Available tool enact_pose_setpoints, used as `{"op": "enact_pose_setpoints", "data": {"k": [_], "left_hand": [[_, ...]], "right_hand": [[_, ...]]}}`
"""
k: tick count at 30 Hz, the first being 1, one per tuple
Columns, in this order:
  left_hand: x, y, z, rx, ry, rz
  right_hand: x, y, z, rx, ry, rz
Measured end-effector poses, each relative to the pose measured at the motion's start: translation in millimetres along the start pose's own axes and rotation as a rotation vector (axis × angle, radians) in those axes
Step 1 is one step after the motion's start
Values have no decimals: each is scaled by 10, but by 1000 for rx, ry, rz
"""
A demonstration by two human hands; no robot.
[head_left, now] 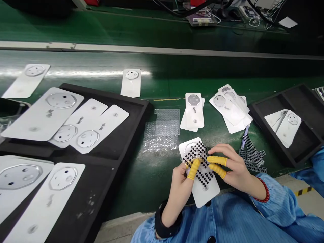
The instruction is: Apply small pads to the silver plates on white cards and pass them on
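Note:
My left hand (pixel 182 180) is closed on a sheet of black adhesive dots (pixel 196 156), its yellow-capped thumb pressing the sheet over a white faceplate (pixel 206 192). That faceplate is tilted above the table's near edge, and its upper part is mostly covered by the dots. At the sheet's right side, my right hand (pixel 231 165) brings two yellow-capped fingertips close together in a pinch, while another finger stretches above them. Whatever lies between those tips is too small to make out. Cut strips of black dots (pixel 253 155) lie beside a purple-handled tool (pixel 244 136) to the right.
Bubble wrap (pixel 162 133) lies left of my hands. Beyond them are stacked faceplates (pixel 194 113) and a fanned pile (pixel 231 108). Black trays with faceplates stand left (pixel 101 189) and right (pixel 308 125). A single faceplate (pixel 131 86) lies farther back, before a metal rail (pixel 162 50).

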State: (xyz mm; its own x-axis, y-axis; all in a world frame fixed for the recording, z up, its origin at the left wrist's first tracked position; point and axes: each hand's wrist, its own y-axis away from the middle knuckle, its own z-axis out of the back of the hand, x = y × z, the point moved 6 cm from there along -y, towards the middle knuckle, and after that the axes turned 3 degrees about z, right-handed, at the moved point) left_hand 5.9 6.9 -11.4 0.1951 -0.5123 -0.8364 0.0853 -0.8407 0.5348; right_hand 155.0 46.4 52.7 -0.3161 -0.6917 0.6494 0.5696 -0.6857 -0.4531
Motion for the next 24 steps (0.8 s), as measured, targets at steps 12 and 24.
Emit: {"op": "enact_pose_setpoints", "data": {"k": [12,24], "left_hand": [[35,-29,-7,-10,-160,-113],[200,-208,-4,126,-148,-38]], "right_hand": [[4,21,-233,192,121,213],[-173,161,-360,162,105,185]]}}
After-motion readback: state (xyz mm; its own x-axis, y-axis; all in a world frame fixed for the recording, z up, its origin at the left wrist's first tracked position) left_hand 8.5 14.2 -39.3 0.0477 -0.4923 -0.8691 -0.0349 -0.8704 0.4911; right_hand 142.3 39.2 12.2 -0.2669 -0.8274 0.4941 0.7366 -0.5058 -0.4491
